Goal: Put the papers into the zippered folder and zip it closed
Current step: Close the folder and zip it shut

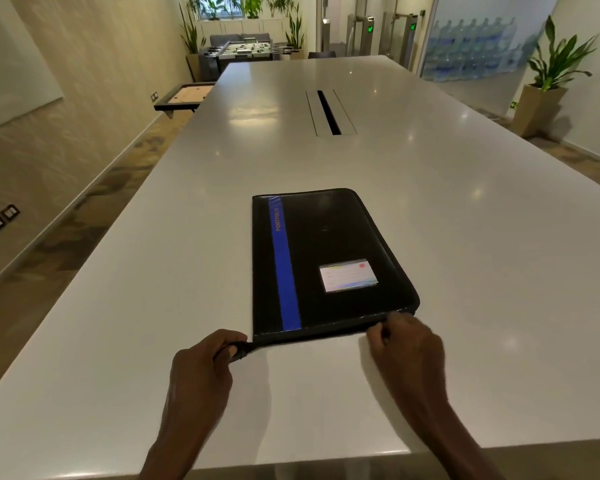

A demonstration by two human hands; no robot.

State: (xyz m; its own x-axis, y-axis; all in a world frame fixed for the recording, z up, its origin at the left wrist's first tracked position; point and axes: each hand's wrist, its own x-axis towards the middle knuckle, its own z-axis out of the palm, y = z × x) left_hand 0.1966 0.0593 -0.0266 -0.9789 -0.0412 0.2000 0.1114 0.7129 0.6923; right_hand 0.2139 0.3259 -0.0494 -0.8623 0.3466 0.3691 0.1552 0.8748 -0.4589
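**Zippered folder flat on the desk, both hands at its near edge**

The zippered folder (pixel 326 261) lies flat near the front of the white desk (pixel 465 209), cover shut, no loose papers in sight. It looks light, with a semi-stiff, slick cover; the near edge and zip are the best places to hold. The left hand (pixel 201 362) has its grip closed on a black tab at the near-left corner. The right hand (pixel 406 344) pinches at the near-right edge, probably the zip pull. The desk edge is close; open room lies all around.
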